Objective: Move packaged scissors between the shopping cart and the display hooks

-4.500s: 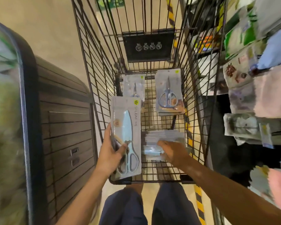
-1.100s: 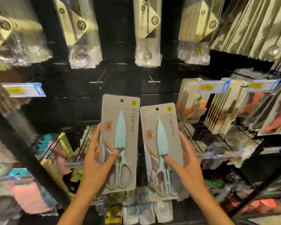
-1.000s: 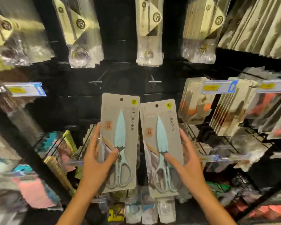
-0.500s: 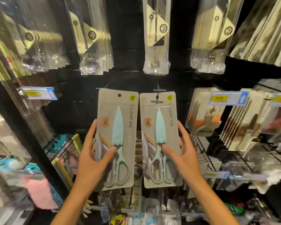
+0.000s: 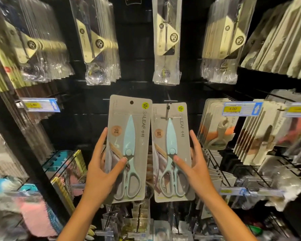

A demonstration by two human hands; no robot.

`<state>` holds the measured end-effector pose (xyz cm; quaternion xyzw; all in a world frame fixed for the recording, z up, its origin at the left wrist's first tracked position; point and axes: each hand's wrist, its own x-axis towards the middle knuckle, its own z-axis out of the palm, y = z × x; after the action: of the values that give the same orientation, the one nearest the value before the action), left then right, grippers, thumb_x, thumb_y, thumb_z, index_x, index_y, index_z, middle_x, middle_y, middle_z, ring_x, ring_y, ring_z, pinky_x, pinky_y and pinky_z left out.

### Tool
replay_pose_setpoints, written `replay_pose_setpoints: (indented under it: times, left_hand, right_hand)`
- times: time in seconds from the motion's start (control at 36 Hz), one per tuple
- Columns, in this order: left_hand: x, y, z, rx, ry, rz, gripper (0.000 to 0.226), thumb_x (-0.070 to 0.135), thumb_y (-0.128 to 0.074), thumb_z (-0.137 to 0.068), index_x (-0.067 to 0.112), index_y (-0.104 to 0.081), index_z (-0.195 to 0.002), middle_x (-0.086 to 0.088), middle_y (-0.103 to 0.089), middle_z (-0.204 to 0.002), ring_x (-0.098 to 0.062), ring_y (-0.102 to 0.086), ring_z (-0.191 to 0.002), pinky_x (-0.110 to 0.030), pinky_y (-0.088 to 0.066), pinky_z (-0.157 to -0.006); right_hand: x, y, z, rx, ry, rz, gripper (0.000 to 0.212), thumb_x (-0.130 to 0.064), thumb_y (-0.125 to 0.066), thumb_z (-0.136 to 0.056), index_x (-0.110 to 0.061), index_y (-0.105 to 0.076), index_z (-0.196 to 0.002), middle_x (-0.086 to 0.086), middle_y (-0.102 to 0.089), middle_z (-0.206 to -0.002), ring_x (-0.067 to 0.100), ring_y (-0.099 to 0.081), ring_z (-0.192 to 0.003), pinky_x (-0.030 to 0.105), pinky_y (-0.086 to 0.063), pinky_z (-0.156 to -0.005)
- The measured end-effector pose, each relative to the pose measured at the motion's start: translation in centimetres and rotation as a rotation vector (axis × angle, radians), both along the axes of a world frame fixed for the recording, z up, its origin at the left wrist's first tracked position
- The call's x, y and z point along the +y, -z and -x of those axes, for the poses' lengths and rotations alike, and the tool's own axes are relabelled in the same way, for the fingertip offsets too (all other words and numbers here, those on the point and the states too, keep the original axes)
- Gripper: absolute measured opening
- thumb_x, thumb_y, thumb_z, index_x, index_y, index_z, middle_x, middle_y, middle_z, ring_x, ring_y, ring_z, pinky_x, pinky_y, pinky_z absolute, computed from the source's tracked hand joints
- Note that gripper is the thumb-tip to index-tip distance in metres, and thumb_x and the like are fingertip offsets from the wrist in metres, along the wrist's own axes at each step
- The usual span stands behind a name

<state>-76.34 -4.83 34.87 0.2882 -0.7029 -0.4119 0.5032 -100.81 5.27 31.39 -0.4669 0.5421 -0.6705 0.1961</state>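
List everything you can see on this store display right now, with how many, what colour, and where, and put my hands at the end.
scissors pack in the left hand: one, grey card with pale blue scissors, centre, hang hole free of any hook
scissors pack in the right hand: one, same colours, just right of it, a display hook through its top
clear utensil packs: several hanging bunches, clear with cream and black labels, top row
grey carded packs: several stacks, right of the scissors
price tags: at least three, blue with yellow, left and right
pink and teal cloth items: blurred, lower left
left hand: one, gripping its pack
right hand: one, gripping its pack
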Motion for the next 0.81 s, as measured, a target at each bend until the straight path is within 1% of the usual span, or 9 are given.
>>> replay_pose_setpoints:
  times: [0.17,0.28,0.39,0.44,0.47,0.56,0.61,0.69,0.81]
  left_hand:
    - [-0.6,-0.3,0.1,0.052,0.012,-0.011,0.091,0.019,-0.076,-0.083,0.059,-0.027,-0.148,0.010,-0.047,-0.153,-0.023,-0.055,-0.133,-0.054,-0.051,-0.103]
    - [-0.8,-0.8,0.2,0.070,0.015,0.001,0.090,0.017,-0.075,-0.084,0.058,-0.028,-0.149,0.017,-0.046,-0.152,-0.017,-0.056,-0.132,-0.050,-0.053,-0.102]
    - [-1.2,-1.2,0.2,0.055,0.026,0.019,0.089,0.020,-0.075,-0.083,0.055,-0.028,-0.150,0.019,-0.046,-0.152,-0.018,-0.055,-0.133,-0.050,-0.053,-0.102]
    - [-1.4,-1.5,0.2,0.060,0.034,0.016,0.089,0.020,-0.075,-0.083,0.055,-0.028,-0.150,0.019,-0.046,-0.152,-0.018,-0.055,-0.133,-0.050,-0.053,-0.102]
    - [-1.5,-1.6,0.2,0.062,0.037,0.019,0.089,0.019,-0.075,-0.083,0.055,-0.029,-0.150,0.018,-0.045,-0.153,-0.018,-0.054,-0.134,-0.051,-0.052,-0.103]
    - [-1.9,-2.0,0.1,0.055,0.048,0.031,0.088,0.018,-0.075,-0.084,0.055,-0.029,-0.150,0.014,-0.045,-0.154,-0.020,-0.053,-0.135,-0.054,-0.050,-0.104]
    - [-1.9,-2.3,0.0,0.056,0.050,0.034,0.089,0.017,-0.075,-0.085,0.055,-0.029,-0.150,0.014,-0.046,-0.153,-0.019,-0.054,-0.134,-0.052,-0.051,-0.104]
    - [-1.9,-2.7,-0.1,0.057,0.051,0.046,0.089,0.015,-0.075,-0.086,0.057,-0.029,-0.149,0.016,-0.047,-0.152,-0.017,-0.055,-0.133,-0.050,-0.052,-0.103]
    - [-1.8,-2.9,0.1,0.047,0.048,0.050,0.089,0.019,-0.076,-0.084,0.059,-0.028,-0.147,0.012,-0.049,-0.151,-0.020,-0.056,-0.132,-0.050,-0.054,-0.100]
  right_hand:
    - [-1.9,0.7,0.4,0.031,0.029,0.012,0.086,-0.014,-0.068,-0.095,-0.057,-0.021,-0.151,-0.015,-0.034,-0.161,0.012,-0.044,-0.143,0.054,-0.045,-0.111]
    - [-3.8,0.6,1.6,0.084,0.066,-0.012,0.086,-0.014,-0.068,-0.096,-0.055,-0.017,-0.153,-0.017,-0.030,-0.162,0.007,-0.039,-0.145,0.049,-0.041,-0.116]
    - [-6.0,0.4,3.1,0.144,0.113,-0.060,0.087,-0.015,-0.068,-0.095,-0.049,-0.015,-0.156,-0.024,-0.033,-0.156,-0.007,-0.044,-0.135,0.039,-0.045,-0.112]
    - [-7.2,0.2,3.8,0.189,0.145,-0.095,0.088,-0.019,-0.068,-0.096,-0.051,-0.012,-0.155,-0.027,-0.035,-0.153,-0.010,-0.048,-0.128,0.038,-0.048,-0.109]
    - [-7.8,0.0,4.1,0.216,0.167,-0.120,0.088,-0.021,-0.067,-0.096,-0.053,-0.010,-0.155,-0.023,-0.036,-0.154,-0.007,-0.050,-0.127,0.040,-0.050,-0.108]
    - [-9.5,-0.2,5.1,0.302,0.215,-0.213,0.091,-0.030,-0.066,-0.096,-0.054,0.000,-0.154,-0.005,-0.041,-0.156,0.019,-0.056,-0.129,0.048,-0.053,-0.102]
    - [-10.6,-0.4,5.6,0.340,0.221,-0.286,0.093,-0.037,-0.065,-0.096,-0.054,0.006,-0.153,0.002,-0.045,-0.154,0.030,-0.059,-0.126,0.053,-0.054,-0.098]
    - [-12.1,-0.5,6.0,0.419,0.246,-0.365,0.095,-0.042,-0.061,-0.097,-0.051,0.015,-0.153,0.010,-0.053,-0.146,0.035,-0.064,-0.118,0.056,-0.055,-0.093]
    - [-13.7,-0.9,7.8,0.493,0.325,-0.470,0.097,-0.047,-0.060,-0.096,-0.051,0.022,-0.149,0.014,-0.064,-0.128,0.033,-0.069,-0.104,0.056,-0.057,-0.088]
